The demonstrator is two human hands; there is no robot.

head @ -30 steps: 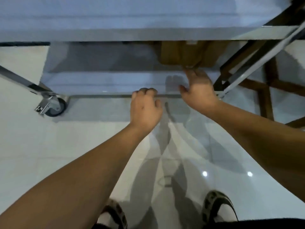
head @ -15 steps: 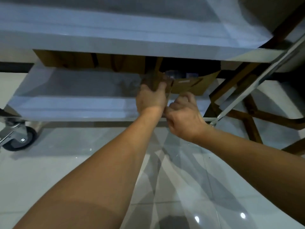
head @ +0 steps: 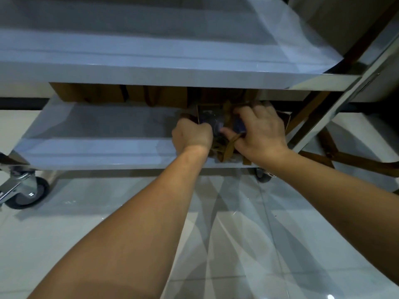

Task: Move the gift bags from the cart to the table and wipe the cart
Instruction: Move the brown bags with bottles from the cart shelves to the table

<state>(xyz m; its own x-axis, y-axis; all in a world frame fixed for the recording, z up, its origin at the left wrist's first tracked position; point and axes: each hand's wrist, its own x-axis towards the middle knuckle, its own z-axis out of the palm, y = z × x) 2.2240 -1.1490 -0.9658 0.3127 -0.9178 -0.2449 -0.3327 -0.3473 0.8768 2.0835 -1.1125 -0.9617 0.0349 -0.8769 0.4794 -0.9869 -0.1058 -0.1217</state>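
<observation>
A steel cart fills the upper view, with a top shelf point(head: 151, 76) and a lower shelf point(head: 97, 147). Brown paper gift bags point(head: 90, 93) stand in a row at the back of the lower shelf, partly hidden by the top shelf. One brown gift bag with a clear window point(head: 218, 124) lies near the shelf's front right. My left hand point(head: 192, 134) grips its left side with curled fingers. My right hand point(head: 261, 132) holds its right side, thumb hooked on the brown handle strap point(head: 228, 149).
Cart casters sit at the lower left point(head: 23, 193) and under the right corner point(head: 262, 174). A slanted steel cart post point(head: 345, 100) rises at the right. Dark wooden legs point(head: 349, 158) stand behind it. Glossy white tile floor point(head: 237, 234) lies below.
Both hands went from the lower shelf's front edge onto the windowed gift bag and took hold of it. The bag has come forward toward the shelf front. The view has closed in.
</observation>
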